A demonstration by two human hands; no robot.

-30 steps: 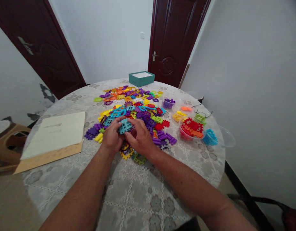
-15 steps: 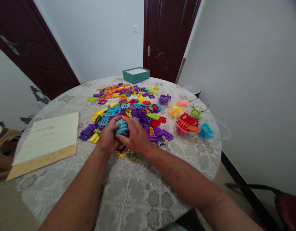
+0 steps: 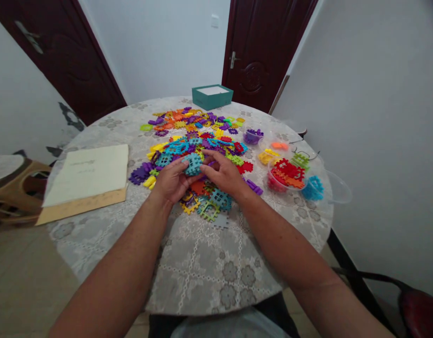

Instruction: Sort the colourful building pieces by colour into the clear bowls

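Observation:
Both hands meet over a heap of coloured plastic waffle blocks [image 3: 202,141] on a round table [image 3: 202,263]. My left hand [image 3: 172,180] and my right hand [image 3: 225,173] pinch the same teal block piece [image 3: 193,164] from either side, holding it just above the pile. Below my hands lie flat yellow, green, teal and grey squares [image 3: 211,206].
Clear tubs at the right hold sorted blocks: red [image 3: 284,173], blue [image 3: 313,188], purple [image 3: 253,136], yellow and orange. A paper pad on cardboard [image 3: 86,176] lies at the left. A teal box [image 3: 212,96] stands at the far edge. Glasses [image 3: 304,155] lie by the tubs.
My hands have lifted slightly off the pile with the teal piece, uncovering a teal square and other flat pieces beneath. The camera view has shifted.

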